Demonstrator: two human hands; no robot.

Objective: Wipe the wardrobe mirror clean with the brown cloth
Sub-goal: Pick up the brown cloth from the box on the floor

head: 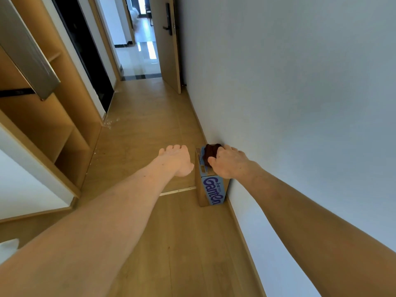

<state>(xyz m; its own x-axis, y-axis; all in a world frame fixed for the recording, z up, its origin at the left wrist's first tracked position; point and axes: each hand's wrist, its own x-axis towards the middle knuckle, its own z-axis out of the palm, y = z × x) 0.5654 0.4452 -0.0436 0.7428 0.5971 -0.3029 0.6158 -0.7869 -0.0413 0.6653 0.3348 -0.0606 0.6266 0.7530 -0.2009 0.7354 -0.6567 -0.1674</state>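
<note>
A: Getting hold of the brown cloth [211, 152]?

B: Gripping it with the right hand [229, 162], fingers [222, 149] curling round the bunched fabric, thumb pressing in at the near side. Sitting on top of the cardboard box [212, 191], at the far end, hard against the wall [300, 82].

A: Holding the left hand [175, 160] out for what?

B: Hovering it above the floor [150, 125] just beside the box's left edge, touching nothing, fingers [173, 147] lying loosely together and pointing away. Probably balancing the forward lean, or readying to steady the box during the lift.

A: Worrying about tipping?

B: Somewhat. Standing tall and narrow on the floor, backing onto the wall, so favouring a straight upward pull over a sideways one.

A: Wiping anything yet?

B: Not yet; judging this as the pick-up only. Leaving the wardrobe [53, 129] well apart, across the floor on the left, shelves showing open, and not managing to pick out the mirror on it.
</note>
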